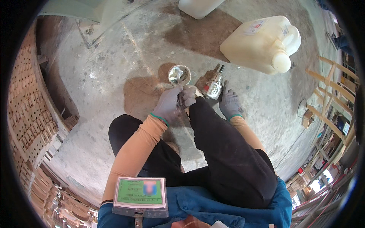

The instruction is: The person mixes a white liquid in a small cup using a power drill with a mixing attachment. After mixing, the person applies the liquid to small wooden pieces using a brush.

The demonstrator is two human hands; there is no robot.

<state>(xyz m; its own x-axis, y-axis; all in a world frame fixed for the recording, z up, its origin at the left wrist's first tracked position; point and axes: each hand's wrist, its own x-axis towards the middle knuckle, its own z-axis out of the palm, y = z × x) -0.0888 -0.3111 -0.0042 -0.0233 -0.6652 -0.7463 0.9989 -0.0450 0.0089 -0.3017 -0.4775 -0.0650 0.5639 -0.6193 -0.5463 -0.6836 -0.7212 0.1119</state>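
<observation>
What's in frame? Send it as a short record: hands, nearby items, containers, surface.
left hand: grey glove, fingers bent, just below the cup in the picture; what it grips is unclear
right hand: grey glove, beside the silver tool; contact unclear
cup: round, open-topped
silver tool: on the floor
large pale jug: upper right
second container: cut off by top edge
floor: grey, with brown patches

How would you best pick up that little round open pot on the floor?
Probably around its outer wall, fingers on opposite sides, coming from the far left. The pot is round with its open mouth facing up, so a side hold should avoid dipping fingers in its contents and help keep it level. The gloved left hand crowds its near side.
</observation>
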